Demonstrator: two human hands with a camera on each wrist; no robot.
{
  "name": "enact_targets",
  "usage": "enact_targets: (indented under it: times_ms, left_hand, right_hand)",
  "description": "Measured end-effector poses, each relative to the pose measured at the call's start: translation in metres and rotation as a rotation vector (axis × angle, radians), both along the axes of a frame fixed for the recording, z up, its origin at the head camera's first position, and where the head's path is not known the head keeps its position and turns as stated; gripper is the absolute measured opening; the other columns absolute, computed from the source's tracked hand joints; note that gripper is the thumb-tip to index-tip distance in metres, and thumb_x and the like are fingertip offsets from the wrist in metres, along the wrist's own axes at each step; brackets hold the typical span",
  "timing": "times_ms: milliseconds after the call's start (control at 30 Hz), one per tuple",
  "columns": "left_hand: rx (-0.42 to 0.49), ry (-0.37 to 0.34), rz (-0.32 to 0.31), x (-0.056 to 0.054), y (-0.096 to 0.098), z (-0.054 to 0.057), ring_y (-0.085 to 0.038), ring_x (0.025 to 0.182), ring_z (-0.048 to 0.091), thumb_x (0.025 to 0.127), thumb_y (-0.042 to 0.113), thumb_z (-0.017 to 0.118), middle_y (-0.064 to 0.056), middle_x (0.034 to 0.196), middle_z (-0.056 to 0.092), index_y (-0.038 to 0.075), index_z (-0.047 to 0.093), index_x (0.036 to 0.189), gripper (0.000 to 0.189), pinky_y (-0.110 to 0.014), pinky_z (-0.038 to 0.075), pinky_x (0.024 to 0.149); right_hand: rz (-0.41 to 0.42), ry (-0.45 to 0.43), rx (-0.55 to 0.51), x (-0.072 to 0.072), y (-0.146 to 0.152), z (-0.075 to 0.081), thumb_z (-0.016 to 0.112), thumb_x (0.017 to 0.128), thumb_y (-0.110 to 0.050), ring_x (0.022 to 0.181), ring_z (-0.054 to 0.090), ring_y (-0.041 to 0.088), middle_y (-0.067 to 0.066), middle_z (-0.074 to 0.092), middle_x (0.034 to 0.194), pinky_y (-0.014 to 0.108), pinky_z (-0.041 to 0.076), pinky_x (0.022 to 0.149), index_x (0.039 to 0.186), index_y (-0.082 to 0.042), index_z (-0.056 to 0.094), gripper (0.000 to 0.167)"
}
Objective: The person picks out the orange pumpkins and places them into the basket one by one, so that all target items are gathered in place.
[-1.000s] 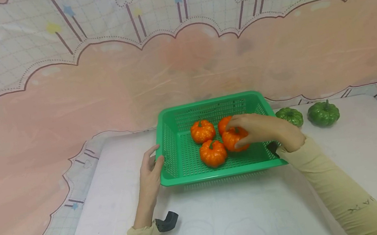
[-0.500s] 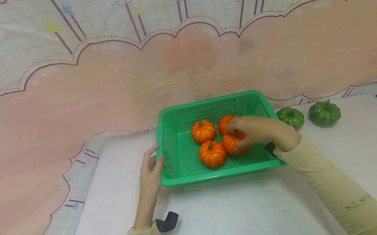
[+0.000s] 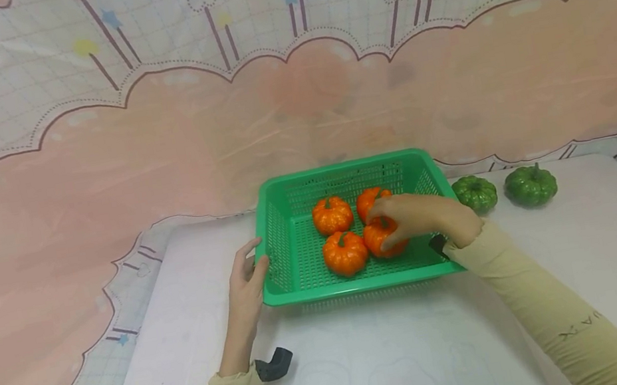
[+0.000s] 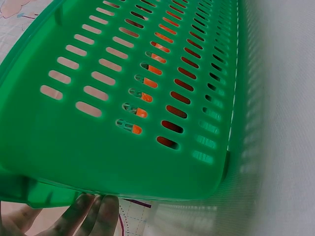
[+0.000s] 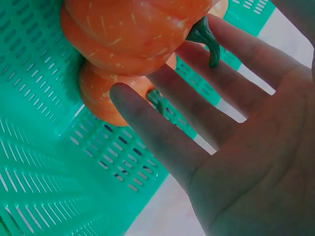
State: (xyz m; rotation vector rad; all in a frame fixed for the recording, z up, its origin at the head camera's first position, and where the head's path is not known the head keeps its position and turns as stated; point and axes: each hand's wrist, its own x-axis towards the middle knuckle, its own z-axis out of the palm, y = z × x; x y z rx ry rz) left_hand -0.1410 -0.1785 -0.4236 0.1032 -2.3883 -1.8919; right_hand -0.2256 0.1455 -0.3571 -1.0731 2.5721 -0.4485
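Note:
A green perforated plastic basket stands on the white table with several orange toy pumpkins in it. My left hand holds its left rim; the left wrist view shows fingers below the basket's edge. Inside, at the right, my right hand reaches down and grips the front-right pumpkin from above, thumb on the near side. That pumpkin sits beside the front-left pumpkin. Behind them are the back-left pumpkin and the partly covered back-right pumpkin. The right wrist view shows spread fingers reaching behind a pumpkin.
Two green pumpkins lie on the table right of the basket. Dark wrist mounts stick out from the sleeves. A patterned pink and white cloth hangs behind the table.
The right hand has moved slightly down and left, and the pumpkin it holds has come lower in the basket. The front-left pumpkin has shifted a little left. The left hand has stayed put.

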Motion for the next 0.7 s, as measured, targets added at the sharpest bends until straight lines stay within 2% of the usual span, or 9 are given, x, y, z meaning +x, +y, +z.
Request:
enact_targets:
  times_ms: [700]
  left_hand:
    - [0.007, -0.002, -0.006, 0.0, -0.0003, 0.0003, -0.036, 0.114, 0.063, 0.105, 0.033, 0.05, -0.021, 0.131, 0.057, 0.019, 0.041, 0.148, 0.047, -0.026, 0.057, 0.08]
  right_hand:
    - [0.035, -0.003, 0.006, -0.0026, -0.0009, -0.005, 0.083, 0.082, -0.026, 0.115, 0.06, 0.029, 0.012, 0.064, 0.124, 0.044, 0.049, 0.101, 0.121, -0.001, 0.065, 0.049]
